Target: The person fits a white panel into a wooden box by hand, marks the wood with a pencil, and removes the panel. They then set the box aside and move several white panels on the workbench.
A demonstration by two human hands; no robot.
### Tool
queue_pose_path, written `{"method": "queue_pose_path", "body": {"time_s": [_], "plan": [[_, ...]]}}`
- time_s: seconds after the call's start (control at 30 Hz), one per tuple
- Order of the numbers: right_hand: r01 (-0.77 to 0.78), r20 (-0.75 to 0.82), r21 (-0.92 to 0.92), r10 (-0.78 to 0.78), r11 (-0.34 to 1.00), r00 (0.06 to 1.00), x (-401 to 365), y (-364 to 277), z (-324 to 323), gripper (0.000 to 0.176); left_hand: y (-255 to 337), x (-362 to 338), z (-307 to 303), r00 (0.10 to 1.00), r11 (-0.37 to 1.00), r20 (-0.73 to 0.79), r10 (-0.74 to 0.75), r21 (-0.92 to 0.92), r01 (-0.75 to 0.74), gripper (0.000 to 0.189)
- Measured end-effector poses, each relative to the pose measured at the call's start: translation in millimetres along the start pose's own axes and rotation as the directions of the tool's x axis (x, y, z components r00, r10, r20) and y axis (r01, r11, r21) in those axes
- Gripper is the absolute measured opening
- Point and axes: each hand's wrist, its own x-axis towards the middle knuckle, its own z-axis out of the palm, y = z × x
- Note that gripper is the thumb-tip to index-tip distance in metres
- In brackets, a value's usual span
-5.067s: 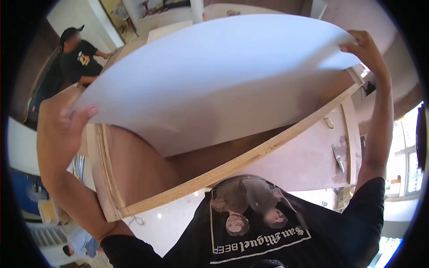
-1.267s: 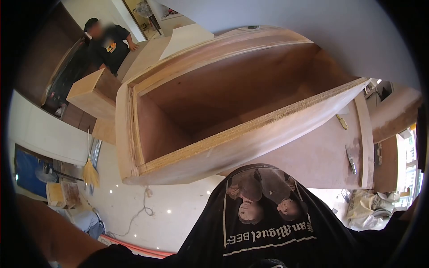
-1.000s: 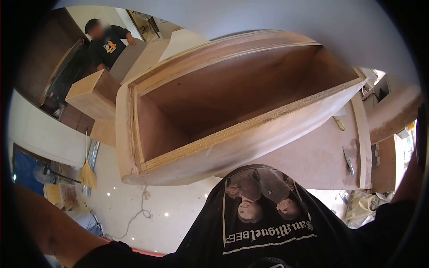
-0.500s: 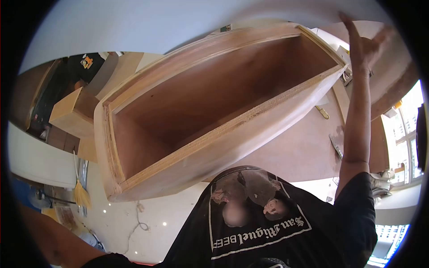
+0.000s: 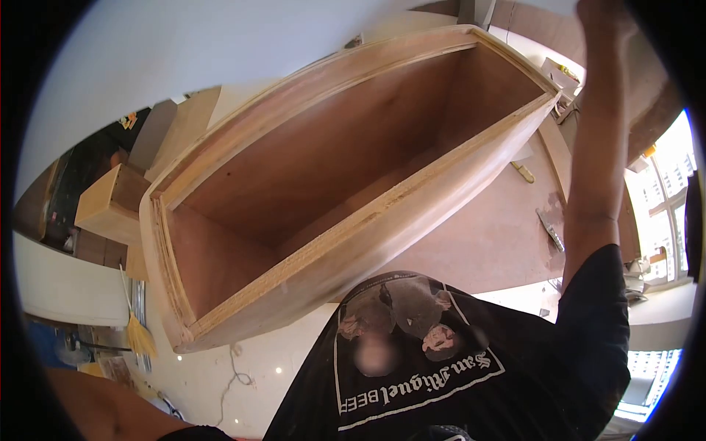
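Observation:
A long wooden box (image 5: 368, 213) with an open top and curved sides lies slantwise across the middle of the view. Its inside is reddish brown, and pale layered edges run round the rim. My right arm reaches up along the right side, beyond the box's far right corner. Only the base of my right hand (image 5: 607, 16) shows at the top edge; its fingers and anything in them are hidden. My left forearm enters at the lower left, with the hand outside the frame. A large smooth pale surface (image 5: 191, 81) spans the top left, close to the camera.
Under the box is a brown board (image 5: 471, 242) bearing a yellow-handled tool (image 5: 523, 172) and a flat metal blade (image 5: 549, 229). At the left are a smaller wooden box (image 5: 107, 206) and a straw broom (image 5: 140, 336). A cord (image 5: 237, 376) lies on the pale floor.
My right hand has moved up, mostly out of the frame, and its fingers no longer show. The box appears slightly further left, and the pale surface covers less at the top right.

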Motion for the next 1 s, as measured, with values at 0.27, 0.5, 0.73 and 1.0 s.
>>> {"method": "queue_pose_path", "body": {"time_s": [0.27, 0.5, 0.73, 1.0], "plan": [[0.183, 0.054, -0.353, -0.175, 0.917, 0.983, 24.7, -51.2, -10.4, 0.043, -54.8, -63.4, -2.7, 0.973, 0.962, 0.038, -0.229, -0.146, 0.232, 0.047], [0.2, 0.095, -0.494, -0.177, 0.846, 0.98, 22.9, -64.3, -21.8, 0.042, -48.5, -136.7, 65.1, 0.974, 0.942, -0.039, -0.224, -0.263, 0.206, 0.052], [0.215, 0.123, -0.581, -0.176, 0.785, 0.977, 20.8, -66.5, -38.4, 0.042, -90.2, -170.1, 54.3, 0.851, 0.879, 0.356, -0.386, -0.136, 0.456, 0.057], [0.279, 0.221, -0.684, -0.173, 0.674, 0.96, 40.5, -83.3, -24.8, 0.044, -60.7, -245.8, 148.1, 0.602, 0.545, 0.084, -0.794, -0.341, 0.766, 0.016]]}}
